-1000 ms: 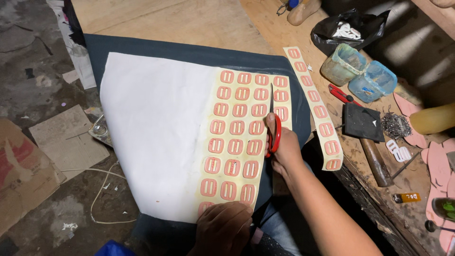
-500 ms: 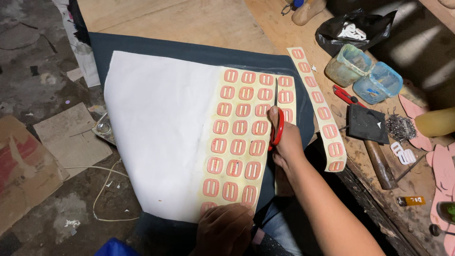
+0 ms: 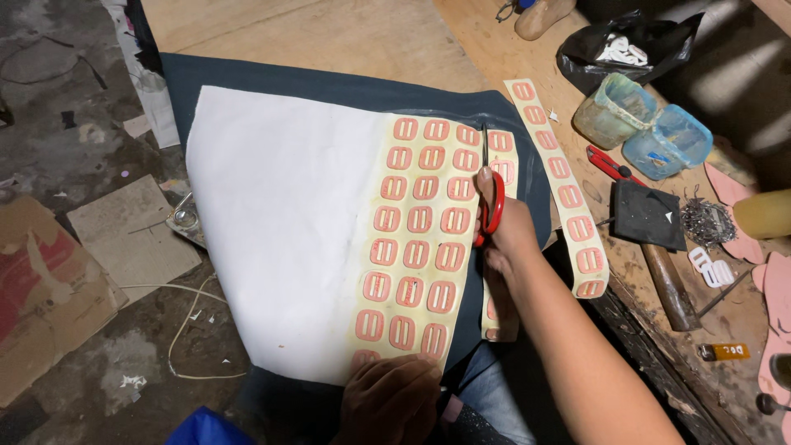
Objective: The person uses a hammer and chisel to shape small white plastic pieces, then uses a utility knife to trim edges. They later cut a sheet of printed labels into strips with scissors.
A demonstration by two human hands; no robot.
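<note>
The right hand (image 3: 503,227) is closed through the red handles of a pair of scissors (image 3: 489,185), fingers curled in the loops; the blades point toward 12 o'clock and sit in a cut running up the white sheet (image 3: 280,222) between two columns of pink buckle shapes (image 3: 420,218). The column at 3 o'clock of the blades forms a narrow strip (image 3: 503,165), already parted from the sheet along most of its length and lying under the right wrist. The left hand (image 3: 387,400) lies at 6 o'clock of the sheet, palm down with the fingers close together, pressing the lower edge flat. The sheet rests on a dark blue cloth (image 3: 329,86), which is spread partly over a wooden workbench (image 3: 346,33). A separate cut strip (image 3: 564,185) of the same pink shapes lies on the bench at 3 o'clock of the scissors, running from 12 to 5 o'clock. Further toward 3 o'clock are a hammer (image 3: 655,247), a red-handled tool (image 3: 608,165), two translucent plastic tubs (image 3: 643,128), a black plastic bag (image 3: 638,45) and a small heap of metal tacks (image 3: 707,221). Flattened cardboard (image 3: 124,239) lies on the floor at 9 o'clock.
</note>
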